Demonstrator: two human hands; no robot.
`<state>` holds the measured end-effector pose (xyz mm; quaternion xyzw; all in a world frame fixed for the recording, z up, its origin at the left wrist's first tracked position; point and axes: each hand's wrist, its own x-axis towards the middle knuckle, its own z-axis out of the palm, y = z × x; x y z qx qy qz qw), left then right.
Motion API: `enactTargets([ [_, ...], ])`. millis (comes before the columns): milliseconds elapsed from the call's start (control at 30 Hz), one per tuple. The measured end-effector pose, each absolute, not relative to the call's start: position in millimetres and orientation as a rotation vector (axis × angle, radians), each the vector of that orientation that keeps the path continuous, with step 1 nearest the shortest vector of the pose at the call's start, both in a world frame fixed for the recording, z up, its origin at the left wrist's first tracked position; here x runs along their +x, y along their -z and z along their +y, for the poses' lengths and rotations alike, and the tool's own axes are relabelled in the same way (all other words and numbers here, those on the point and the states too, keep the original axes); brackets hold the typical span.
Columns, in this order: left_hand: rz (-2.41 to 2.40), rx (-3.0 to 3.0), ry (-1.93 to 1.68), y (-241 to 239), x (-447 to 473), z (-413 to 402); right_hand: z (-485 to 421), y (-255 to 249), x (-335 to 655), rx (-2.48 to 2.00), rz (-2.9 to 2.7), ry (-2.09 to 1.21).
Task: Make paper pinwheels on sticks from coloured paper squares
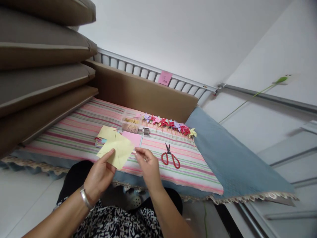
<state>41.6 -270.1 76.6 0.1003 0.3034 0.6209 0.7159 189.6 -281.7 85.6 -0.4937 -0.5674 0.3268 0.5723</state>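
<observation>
My left hand (99, 177) pinches a yellow square of paper (118, 151) by its lower left edge and holds it tilted just above the striped cloth (81, 129). My right hand (148, 165) hovers beside the paper's right corner with its fingers curled and its fingertips pinched together; whether anything is in them I cannot make out. A pink sheet (132, 138) lies behind the yellow paper, and another yellow sheet (107, 132) lies on a small stack of coloured paper (99, 142).
Red scissors (170, 157) lie on the cloth to the right of my right hand. A clear box of sticks (130, 124) and a row of paper pinwheels (169, 125) stand along the cardboard wall (138, 92). Stacked brown cushions (42, 76) fill the left. A blue cloth (230, 158) covers the right.
</observation>
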Motion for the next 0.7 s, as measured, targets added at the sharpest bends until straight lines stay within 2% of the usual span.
enactTargets([
  [133, 0.65, 0.216, -1.353, -81.1, 46.3, -273.0, -274.0, -83.8, 204.5, -1.151, -0.915, -1.145],
  [333, 0.636, 0.275, -1.348, -87.8, 53.3, -277.2, -274.6, -91.8, 197.0, -1.093, -0.883, -1.314],
  [533, 0.663, 0.398, -1.271, -81.0, 55.1, -281.2, -261.3, -95.5, 191.6, -1.091, -0.97, -1.135],
  [700, 0.791, 0.333, -1.164, -77.3, 41.9, -285.7, -261.1, -98.6, 199.9, -1.107, -1.198, -0.676],
])
